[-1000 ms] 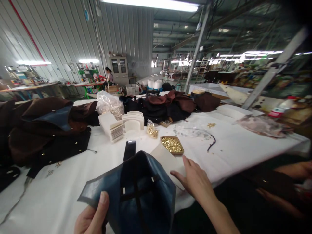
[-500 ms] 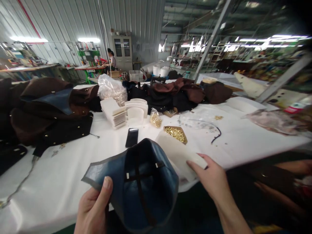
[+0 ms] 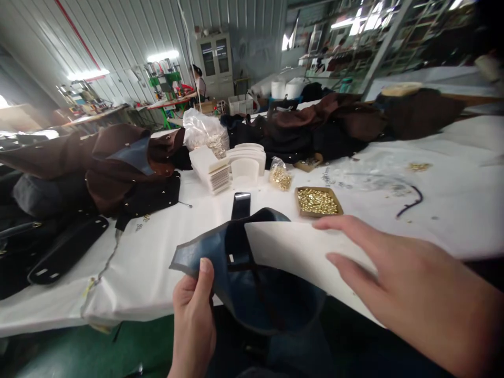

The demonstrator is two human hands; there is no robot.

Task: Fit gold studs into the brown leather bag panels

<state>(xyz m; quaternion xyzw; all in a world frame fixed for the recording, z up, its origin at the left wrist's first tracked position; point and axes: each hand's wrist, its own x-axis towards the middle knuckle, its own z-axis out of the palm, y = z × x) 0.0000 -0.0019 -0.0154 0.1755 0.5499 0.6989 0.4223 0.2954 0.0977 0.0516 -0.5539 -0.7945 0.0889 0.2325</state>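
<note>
Pinching bag (image 3: pixel 252 283) rim with left hand (image 3: pixel 195 315) at table (image 3: pixel 157 241) near edge; card (image 3: pixel 291 249) now lifted off table, over bag's mouth, gripped by right hand (image 3: pixel 409 294), fingers spread atop.

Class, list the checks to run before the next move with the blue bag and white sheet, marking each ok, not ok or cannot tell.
1. Grip of left hand on blue bag rim: ok.
2. Bag mouth open: ok.
3. Hold of right hand on white sheet: ok.
4. Sheet inside bag: not ok, it lies over the mouth.
5. Gap between phone and bag: cannot tell.
</note>
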